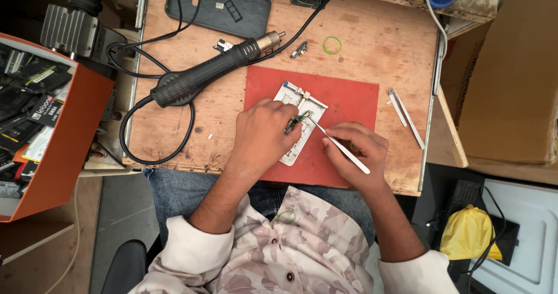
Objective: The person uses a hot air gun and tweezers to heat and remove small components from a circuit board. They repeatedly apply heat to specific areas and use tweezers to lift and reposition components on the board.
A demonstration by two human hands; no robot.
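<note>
An orange box (70, 148) of packaged parts stands at the far left, beside the wooden desk (372, 44). On the desk lies a black hot-air gun (203, 73), its nozzle pointing right, with a dark phone case (218, 6) above it. A red mat (349, 102) covers the desk's middle, and on it rests a white holder plate (296, 96). The left hand (264, 134) presses down on this plate, fingers curled around a small green circuit board (297, 121) at its centre. The right hand (357, 151) is closed in a pinch on metal tweezers (337, 145), whose tip touches the board. A second pair of tweezers (405, 115) lies further right, and a green rubber band (332, 45) sits above the mat.
</note>
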